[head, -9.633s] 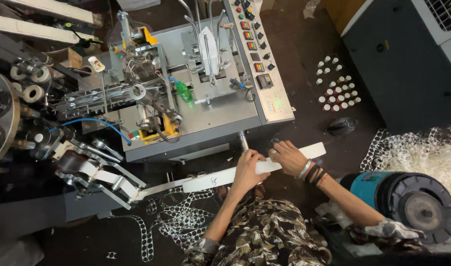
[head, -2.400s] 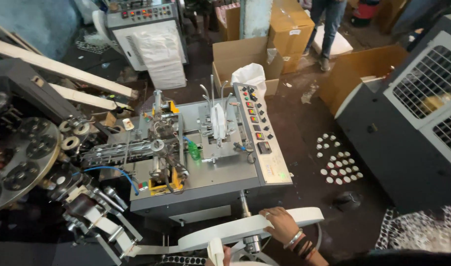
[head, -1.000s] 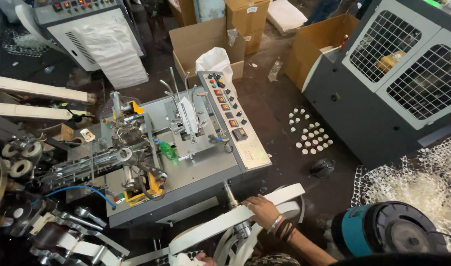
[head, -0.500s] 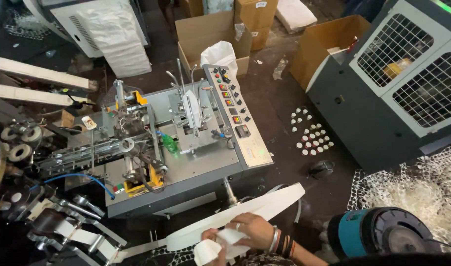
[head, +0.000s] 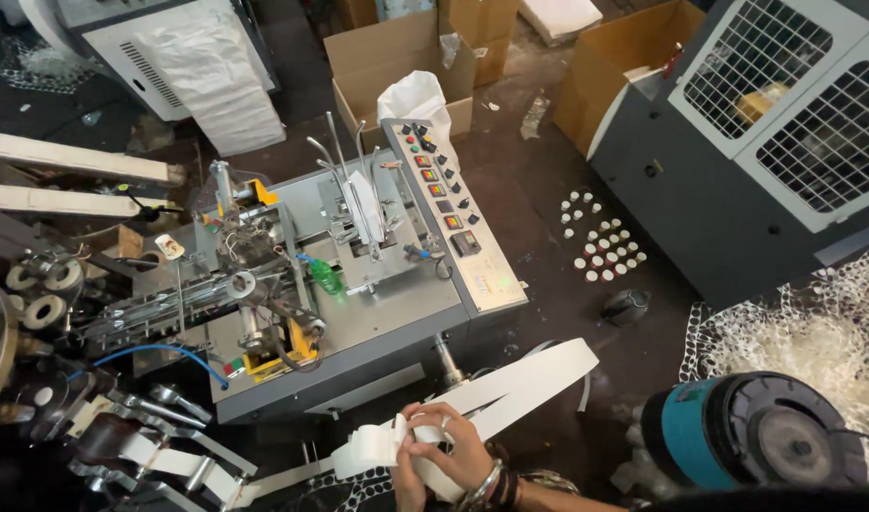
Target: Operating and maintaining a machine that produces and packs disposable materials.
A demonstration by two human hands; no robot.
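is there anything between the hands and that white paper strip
No, nothing visible. Both hands already grip the white paper strip at its folded end: the right hand wraps over it, and the left hand presses it from below, mostly hidden behind the right.

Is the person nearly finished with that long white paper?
Hard to say. Part of the white paper strip is already gathered into a wad under the right hand, with the left hand beside it. A long stretch hangs loose toward the grey machine, so plenty looks left to gather.
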